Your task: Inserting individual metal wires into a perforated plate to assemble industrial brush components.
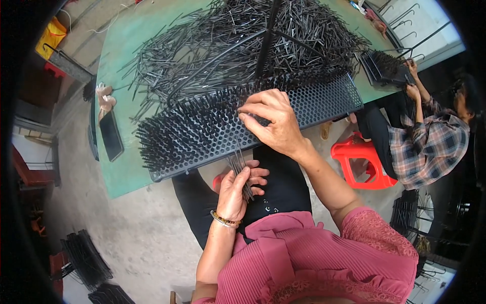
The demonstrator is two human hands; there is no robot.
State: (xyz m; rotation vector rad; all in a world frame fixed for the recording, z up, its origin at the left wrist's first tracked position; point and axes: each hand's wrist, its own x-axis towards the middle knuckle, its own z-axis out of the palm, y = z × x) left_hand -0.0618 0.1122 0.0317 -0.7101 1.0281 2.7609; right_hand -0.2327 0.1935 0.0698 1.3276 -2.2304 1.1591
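Note:
A long black perforated tray (pixel 329 103) lies along the near edge of the table. Short black rods (pixel 174 133) stand upright in its holes, dense on the left and along the back; bare holes show at the right. Below the tray's front edge, my left hand (pixel 234 191) is closed around a small bundle of thin dark rods (pixel 236 161), their ends pointing up toward the tray. My right hand (pixel 277 121) is over the middle of the tray, thumb and fingers pinched together among the standing rods. What sits between those fingertips is too small to make out.
A large loose heap of black rods (pixel 202 58) covers the green table (pixel 116 175) behind the tray, with a dark metal stand (pixel 266 48) rising from it. A phone (pixel 111 136) lies at left. At right, a co-worker (pixel 430 142) handles another tray (pixel 387 68) near a red stool (pixel 362 162).

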